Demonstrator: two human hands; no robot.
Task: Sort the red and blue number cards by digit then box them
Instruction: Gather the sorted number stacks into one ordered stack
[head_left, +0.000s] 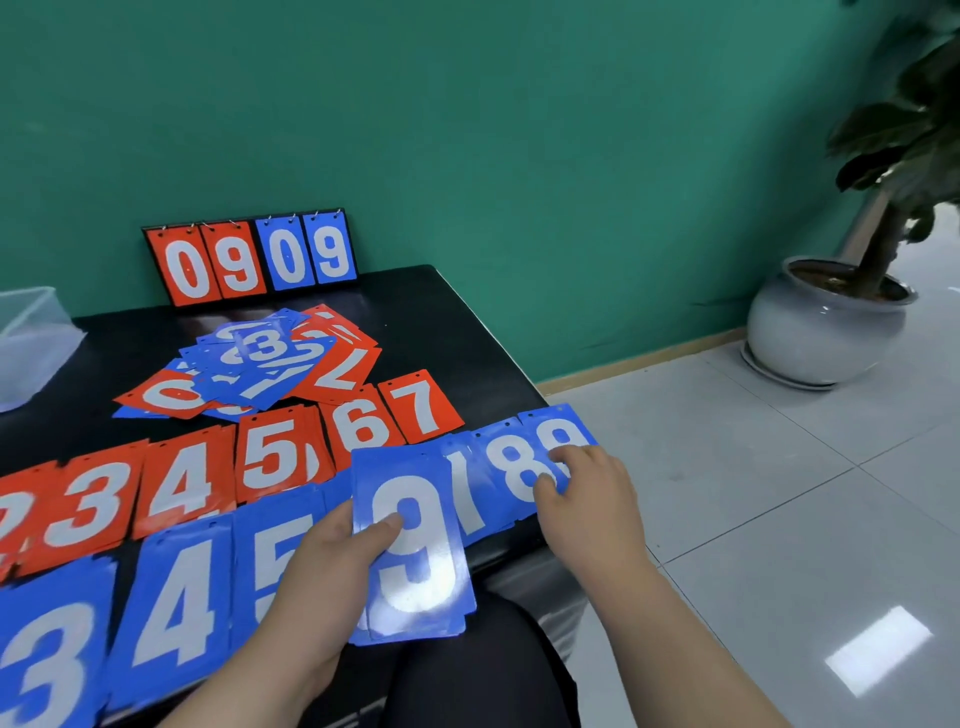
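The left hand grips a stack of glossy blue plastic 9 cards, thumb on top, above the black table's near edge. The right hand touches another blue 9 card at that table's right corner with bent fingertips (pinching or not, I cannot tell).

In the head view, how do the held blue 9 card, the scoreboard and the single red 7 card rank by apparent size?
1. blue 9 card and scoreboard: about alike; the card is nearer to the camera, so I leave them unranked.
2. red 7 card: smallest.
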